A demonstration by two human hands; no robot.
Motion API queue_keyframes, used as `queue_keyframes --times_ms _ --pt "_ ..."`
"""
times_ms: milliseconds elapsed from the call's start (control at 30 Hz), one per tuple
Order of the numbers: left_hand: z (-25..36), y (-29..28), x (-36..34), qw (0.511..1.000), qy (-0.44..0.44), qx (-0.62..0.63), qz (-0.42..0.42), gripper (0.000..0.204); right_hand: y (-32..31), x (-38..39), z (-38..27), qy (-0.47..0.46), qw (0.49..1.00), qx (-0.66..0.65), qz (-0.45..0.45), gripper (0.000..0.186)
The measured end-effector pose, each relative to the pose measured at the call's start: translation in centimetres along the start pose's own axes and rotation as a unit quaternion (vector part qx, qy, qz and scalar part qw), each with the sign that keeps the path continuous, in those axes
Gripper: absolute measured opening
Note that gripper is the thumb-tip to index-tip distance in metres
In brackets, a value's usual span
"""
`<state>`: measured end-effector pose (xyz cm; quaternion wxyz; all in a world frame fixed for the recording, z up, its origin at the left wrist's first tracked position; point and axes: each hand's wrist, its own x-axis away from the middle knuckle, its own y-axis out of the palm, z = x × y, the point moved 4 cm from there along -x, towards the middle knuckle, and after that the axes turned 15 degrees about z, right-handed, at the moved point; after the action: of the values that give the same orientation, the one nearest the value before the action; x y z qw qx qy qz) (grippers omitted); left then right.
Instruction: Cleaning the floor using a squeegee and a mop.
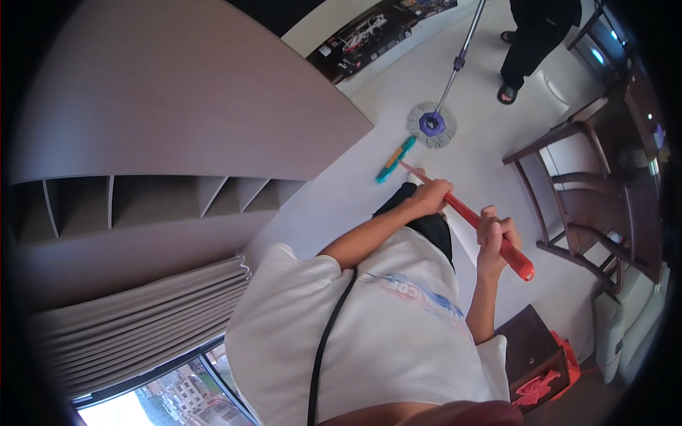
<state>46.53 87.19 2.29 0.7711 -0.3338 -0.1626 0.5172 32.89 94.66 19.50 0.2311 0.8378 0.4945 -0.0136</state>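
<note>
My left hand [430, 197] is wrapped round the red handle of a broom [465, 210], partway down it. Closer to the handle's top end, my right hand [497, 234] grips the same pole, its fingers curled over it. The pole slants down to a narrow teal head [395, 160] with a yellow middle, which rests at the floor just beyond my feet. Right beside that head lies a round grey mop [431, 125] with a purple centre and a metal pole. Who holds the mop's pole is out of view.
Another person in black trousers [534, 42] and dark sandals stands on the pale floor [490, 99] ahead. A large brown cabinet [192, 92] with open compartments fills the left. Dark wooden chairs [561, 192] stand at right, and a small brown cabinet [529, 348] is lower right.
</note>
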Motion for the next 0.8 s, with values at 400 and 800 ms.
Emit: queue_keyframes --times_ms 400,800 --pt "-0.8 -9.8 -13.4 0.998 0.02 0.058 0.003 0.009 11.5 -11.4 -0.8 -0.126 0.982 -0.097 -0.099 0.028" --pt "-8.0 -18.3 -19.2 0.972 -0.006 0.073 0.225 0.022 21.2 -15.2 3.0 -0.171 0.963 -0.088 -0.192 0.028"
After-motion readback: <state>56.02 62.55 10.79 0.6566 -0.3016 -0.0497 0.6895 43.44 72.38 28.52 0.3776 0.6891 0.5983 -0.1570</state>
